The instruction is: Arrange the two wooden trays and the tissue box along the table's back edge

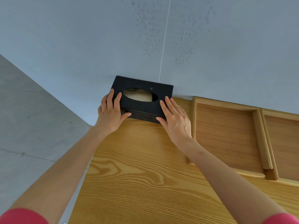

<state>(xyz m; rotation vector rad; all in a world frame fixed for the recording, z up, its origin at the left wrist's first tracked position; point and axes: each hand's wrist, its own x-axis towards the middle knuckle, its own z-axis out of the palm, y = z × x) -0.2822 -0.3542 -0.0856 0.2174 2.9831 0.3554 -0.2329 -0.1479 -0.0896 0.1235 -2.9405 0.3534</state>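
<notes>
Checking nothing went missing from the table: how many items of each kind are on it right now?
Wooden trays: 2, the near tray and the far tray, cut off at the frame edge
Black tissue box: 1
Total: 3

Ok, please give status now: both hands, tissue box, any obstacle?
Left hand and right hand grip tissue box ends. Box at wall, back left corner. Two wooden trays beside it. Nothing in the way.

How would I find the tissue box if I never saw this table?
Follow the wooden table to its back left corner, by the wall. The tissue box sits there between both hands, left of two wooden trays. It's the only black thing, with an oval hole on top.
</notes>
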